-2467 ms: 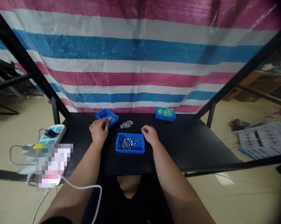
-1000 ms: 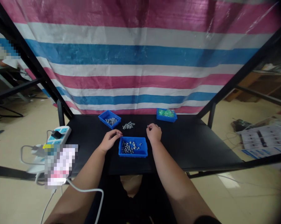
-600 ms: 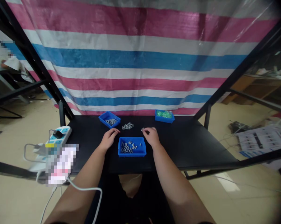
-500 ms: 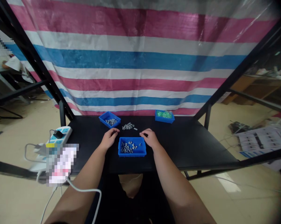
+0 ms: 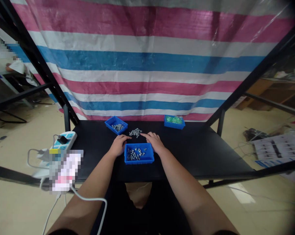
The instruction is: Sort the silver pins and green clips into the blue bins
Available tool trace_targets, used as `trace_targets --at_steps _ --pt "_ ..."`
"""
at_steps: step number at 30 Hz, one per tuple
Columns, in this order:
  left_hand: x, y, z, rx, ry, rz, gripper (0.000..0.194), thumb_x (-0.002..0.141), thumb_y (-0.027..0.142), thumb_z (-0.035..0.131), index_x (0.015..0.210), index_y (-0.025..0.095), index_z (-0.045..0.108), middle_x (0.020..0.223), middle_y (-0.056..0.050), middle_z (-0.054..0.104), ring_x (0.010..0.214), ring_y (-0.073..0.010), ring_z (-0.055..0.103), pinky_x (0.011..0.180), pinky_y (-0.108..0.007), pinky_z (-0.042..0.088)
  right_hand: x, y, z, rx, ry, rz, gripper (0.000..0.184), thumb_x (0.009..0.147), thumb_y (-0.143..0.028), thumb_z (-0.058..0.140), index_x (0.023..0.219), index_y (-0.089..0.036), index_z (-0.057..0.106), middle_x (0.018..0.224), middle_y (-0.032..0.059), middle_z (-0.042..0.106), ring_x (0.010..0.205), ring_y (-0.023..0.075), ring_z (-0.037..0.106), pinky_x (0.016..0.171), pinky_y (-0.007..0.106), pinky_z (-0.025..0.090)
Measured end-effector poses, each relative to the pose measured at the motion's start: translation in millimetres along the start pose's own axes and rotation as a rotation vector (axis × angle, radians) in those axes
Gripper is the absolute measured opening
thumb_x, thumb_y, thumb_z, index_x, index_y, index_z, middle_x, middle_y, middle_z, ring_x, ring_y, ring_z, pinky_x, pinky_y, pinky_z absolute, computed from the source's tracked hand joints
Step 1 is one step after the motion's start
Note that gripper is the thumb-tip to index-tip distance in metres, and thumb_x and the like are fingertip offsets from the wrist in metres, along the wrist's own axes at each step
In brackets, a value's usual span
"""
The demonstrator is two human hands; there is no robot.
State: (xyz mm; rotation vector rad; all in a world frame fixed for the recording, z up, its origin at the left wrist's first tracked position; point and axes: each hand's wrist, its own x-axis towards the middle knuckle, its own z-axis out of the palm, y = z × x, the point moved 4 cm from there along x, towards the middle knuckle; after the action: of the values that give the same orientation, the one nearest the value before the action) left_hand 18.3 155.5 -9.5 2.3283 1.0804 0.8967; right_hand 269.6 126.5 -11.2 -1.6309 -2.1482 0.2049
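Note:
A small pile of silvery metal fasteners (image 5: 135, 132) lies on the black table (image 5: 186, 153); their exact kind is too small to tell. My left hand (image 5: 119, 144) is just left of the pile, index finger stretched towards it, holding nothing that I can see. From the other side, my right hand (image 5: 154, 141) reaches its straight index finger to the pile's right edge, also with nothing visible in it. Between my wrists stands a blue bin (image 5: 139, 162) with several short metal screws (image 5: 134, 154) inside. The thumbs of both hands are close to its back corners.
At the back left is a tilted blue bin (image 5: 109, 122) with grey metal cylinders (image 5: 118, 127). A blue bin (image 5: 174, 125) holding green plastic packets (image 5: 174, 120) stands at the back right. A power strip (image 5: 68, 138) and a phone-like blurred object (image 5: 65, 171) lie left. A striped sheet (image 5: 147, 62) hangs behind.
Both hands have moved inward and closer to the pile, with index fingers now stretched out. A loose piece on the pile's right side has shifted left and nearer to the other pieces.

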Motion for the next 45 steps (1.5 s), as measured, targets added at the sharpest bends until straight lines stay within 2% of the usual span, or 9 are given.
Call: trace_targets --at_steps 6,12,18,24,28,31,36,40,45 --pt "-0.4 3.3 -1.4 -0.006 -0.004 -0.008 0.038 0.085 0.012 0.049 0.114 0.023 0.071 0.114 -0.008 0.067 0.110 -0.0253 0.058 0.104 -0.045 0.044 14.2 -6.2 2.5 0.028 -0.059 -0.098 0.053 0.089 -0.017 0.060 0.133 -0.046 0.059 0.099 -0.0005 0.057 0.093 0.0185 0.051 0.087 0.031 0.036" --pt "-0.8 -9.6 -6.2 -0.282 0.083 -0.151 0.023 0.090 0.028 0.052 0.100 0.020 0.071 0.098 -0.006 0.070 0.096 -0.0222 0.064 0.094 -0.038 0.049 3.1 3.0 -4.1 0.007 0.220 0.085 0.024 0.090 -0.024 0.060 0.109 -0.031 0.073 0.104 0.0042 0.060 0.098 0.0216 0.053 0.090 0.034 0.041" --pt "-4.7 -17.2 -7.9 -0.583 0.110 -0.315 0.034 0.089 0.048 0.055 0.097 0.017 0.068 0.084 -0.004 0.068 0.077 -0.0181 0.063 0.070 -0.028 0.049 -12.3 21.9 -16.1 -0.033 0.406 0.306 0.025 0.090 -0.021 0.055 0.106 -0.022 0.075 0.109 0.0089 0.067 0.099 0.0250 0.055 0.093 0.038 0.044" --pt "-3.9 -18.3 -4.5 -0.492 0.102 -0.290 0.030 0.088 0.044 0.059 0.100 0.019 0.069 0.093 -0.005 0.070 0.088 -0.0199 0.064 0.082 -0.031 0.050 -22.6 6.1 -11.8 0.316 0.209 0.086 0.030 0.098 -0.033 0.048 0.118 -0.027 0.070 0.108 0.0039 0.074 0.104 0.0221 0.062 0.098 0.038 0.046" --pt "-5.7 -17.5 -6.2 -0.386 0.100 -0.228 0.028 0.082 0.035 0.065 0.104 0.019 0.069 0.100 -0.006 0.069 0.087 -0.0198 0.064 0.082 -0.033 0.051 -32.6 4.7 -12.0 0.527 0.168 0.145 0.033 0.100 -0.038 0.042 0.117 -0.027 0.068 0.098 0.0027 0.075 0.097 0.0206 0.068 0.093 0.037 0.049" --pt "-6.5 -11.9 -11.0 -0.294 0.044 -0.156 0.030 0.082 0.027 0.061 0.110 0.020 0.070 0.105 -0.008 0.068 0.090 -0.0214 0.064 0.083 -0.035 0.052 -34.6 7.3 -12.7 0.508 0.189 0.188 0.030 0.099 -0.038 0.043 0.100 -0.025 0.071 0.089 0.0023 0.073 0.089 0.0208 0.068 0.088 0.036 0.050" --pt "-7.9 3.9 -13.9 -0.147 -0.178 0.063 0.037 0.088 0.022 0.055 0.120 0.029 0.071 0.128 -0.007 0.066 0.122 -0.0257 0.056 0.111 -0.045 0.037 -34.4 1.8 -16.4 0.472 0.201 0.105 0.024 0.096 -0.037 0.051 0.101 -0.025 0.071 0.095 0.0043 0.071 0.094 0.0213 0.065 0.090 0.037 0.048" --pt "-9.5 6.5 -13.4 -0.100 -0.268 0.037 0.037 0.090 0.030 0.058 0.125 0.037 0.069 0.136 -0.004 0.063 0.127 -0.0267 0.053 0.113 -0.046 0.032 -37.7 -9.2 -22.5 0.558 0.145 -0.046 0.027 0.092 -0.036 0.058 0.114 -0.025 0.068 0.106 0.0064 0.068 0.099 0.0217 0.063 0.091 0.037 0.049" --pt "-10.0 8.1 -12.8 -0.098 -0.325 0.035 0.044 0.088 0.023 0.055 0.128 0.040 0.067 0.140 -0.001 0.061 0.130 -0.0279 0.049 0.112 -0.048 0.032 -37.0 -13.1 -22.7 0.509 0.103 -0.101 0.013 0.084 -0.025 0.062 0.094 -0.023 0.069 0.095 0.0041 0.068 0.095 0.0220 0.062 0.091 0.037 0.048"
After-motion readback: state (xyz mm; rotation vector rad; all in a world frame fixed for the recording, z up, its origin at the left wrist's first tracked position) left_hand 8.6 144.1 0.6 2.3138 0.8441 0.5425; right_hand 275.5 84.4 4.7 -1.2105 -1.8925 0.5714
